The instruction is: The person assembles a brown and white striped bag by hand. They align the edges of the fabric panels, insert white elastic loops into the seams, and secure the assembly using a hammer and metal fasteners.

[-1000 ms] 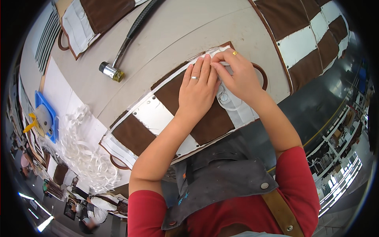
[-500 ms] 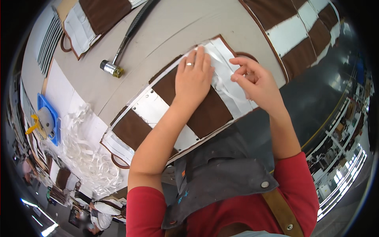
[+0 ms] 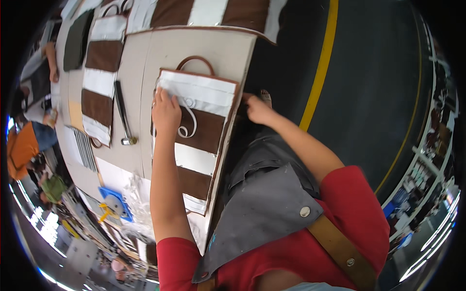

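Observation:
A brown-and-white striped fabric panel [image 3: 199, 160] lies along the table's right edge, with a brown loop handle [image 3: 196, 60] at its far end. My left hand [image 3: 166, 110] rests on its far left corner, fingers stretched and slightly apart. A thin white strip [image 3: 193, 127] curls loosely over the panel beside that hand. Just off the panel's right edge, my right hand [image 3: 258, 109] has its fingers curled together, fingertips close to the table edge. Whether anything is between them is too small to make out.
A hammer [image 3: 123, 116] with a black handle lies left of the panel. More striped panels [image 3: 99, 72] lie at the far side. Nearer are a blue tray [image 3: 124, 206] with a white roll and heaped white strips [image 3: 138, 194]. Other people stand at the left; a yellow floor line [image 3: 320, 72] runs right.
My view has turned, so the panel now stands upright in the picture. My right hand has moved off the white band to beyond the panel's right edge. The left hand stays on the panel.

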Demonstrator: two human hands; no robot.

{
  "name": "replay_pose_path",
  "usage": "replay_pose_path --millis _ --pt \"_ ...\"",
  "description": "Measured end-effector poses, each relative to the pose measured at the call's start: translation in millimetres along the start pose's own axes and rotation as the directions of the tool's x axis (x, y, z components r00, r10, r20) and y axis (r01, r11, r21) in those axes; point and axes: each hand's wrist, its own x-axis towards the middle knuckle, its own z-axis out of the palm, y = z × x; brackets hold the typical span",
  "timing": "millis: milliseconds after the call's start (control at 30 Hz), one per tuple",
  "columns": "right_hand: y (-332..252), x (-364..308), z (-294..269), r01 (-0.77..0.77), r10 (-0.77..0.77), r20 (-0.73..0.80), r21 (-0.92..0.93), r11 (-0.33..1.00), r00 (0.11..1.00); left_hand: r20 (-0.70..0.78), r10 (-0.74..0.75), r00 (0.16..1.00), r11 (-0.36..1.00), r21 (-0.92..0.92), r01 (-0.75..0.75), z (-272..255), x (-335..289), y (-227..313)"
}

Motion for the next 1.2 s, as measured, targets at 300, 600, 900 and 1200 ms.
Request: replay_pose_path --millis 300,600,900,1200 --pt "-39.7 31.7 11.7 0.118 0.152 0.548 -0.426 0.897 0.822 0.282 -0.142 0.949 0.981 0.165 0.097 -18.9 4.8 -9.7" --pt "-25.5 83.4 -36.3 0.418 -0.071 0.544 -0.549 0.724 0.836 0.324 -0.235 0.917 0.972 0.104 0.212 -23.7 8.0 -0.7" --pt "-0.4 82.1 14.3 0.417 -0.057 0.611 -0.467 0.780 0.789 0.227 -0.210 0.951 0.971 -0.066 0.230 -10.2 -2.3 -8.2" --pt "3.7 114.3 -36.4 0.179 -0.129 0.129 -0.542 0.821 0.983 0.197 -0.250 0.948 0.957 -0.100 0.273 -4.4 -14.3 -12.1"
